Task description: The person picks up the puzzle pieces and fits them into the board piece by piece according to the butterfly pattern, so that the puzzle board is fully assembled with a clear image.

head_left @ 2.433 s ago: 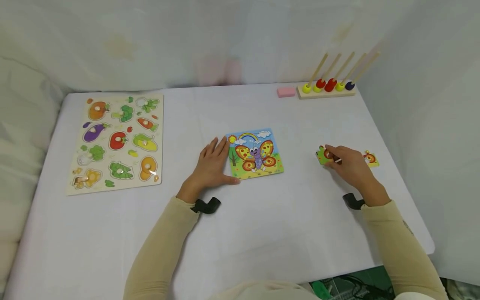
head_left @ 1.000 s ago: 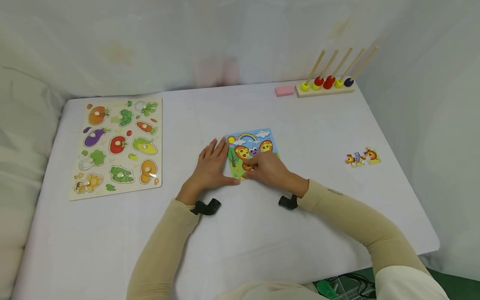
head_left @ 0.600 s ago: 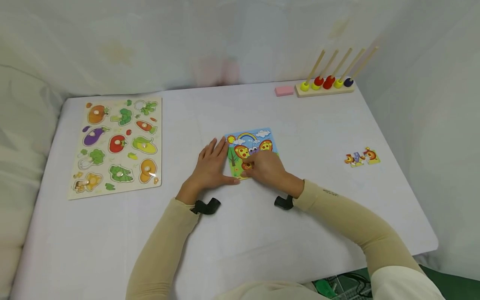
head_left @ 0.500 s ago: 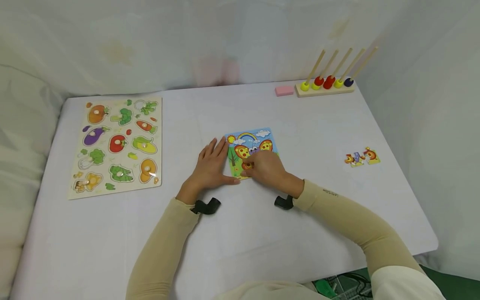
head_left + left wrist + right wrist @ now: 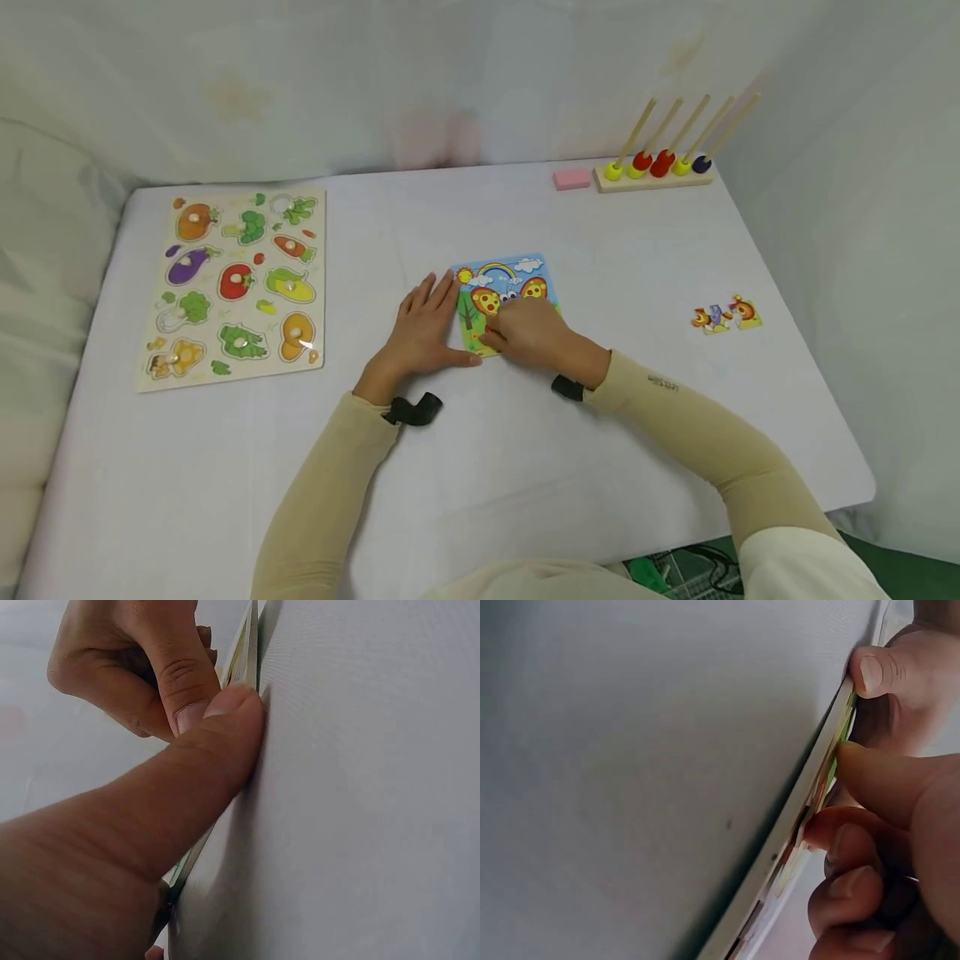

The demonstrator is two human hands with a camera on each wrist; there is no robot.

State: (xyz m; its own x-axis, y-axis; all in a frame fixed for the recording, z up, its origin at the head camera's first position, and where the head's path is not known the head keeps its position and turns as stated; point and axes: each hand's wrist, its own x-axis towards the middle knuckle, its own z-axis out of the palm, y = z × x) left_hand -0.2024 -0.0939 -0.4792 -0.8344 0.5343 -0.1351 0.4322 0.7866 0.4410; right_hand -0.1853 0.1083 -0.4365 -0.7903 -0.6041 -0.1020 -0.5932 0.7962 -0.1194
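A square butterfly puzzle (image 5: 480,277) lies flat on the white table, its lower right part hidden by my right hand (image 5: 531,335). The thumb and curled index finger of that hand pinch a green-edged puzzle piece (image 5: 833,769) at the lower left of the picture, right at the puzzle's surface. My left hand (image 5: 422,333) is spread along the left side, its straight fingers at the upper left edge and its thumb at the bottom left corner. Two loose puzzle pieces, one purple and orange (image 5: 712,318) and one with an orange spiral (image 5: 745,312), lie side by side at the right.
A vegetable knob puzzle (image 5: 318,275) lies at the left. At the back right stands a wooden bead rack (image 5: 654,186) with upright pegs, and a pink block (image 5: 572,179) sits beside it. The table's right edge runs beyond the loose pieces.
My right hand has carried the green-edged puzzle piece from the right side leftward to the butterfly puzzle. In the last half second it has shifted only slightly there. The left hand has stayed put.
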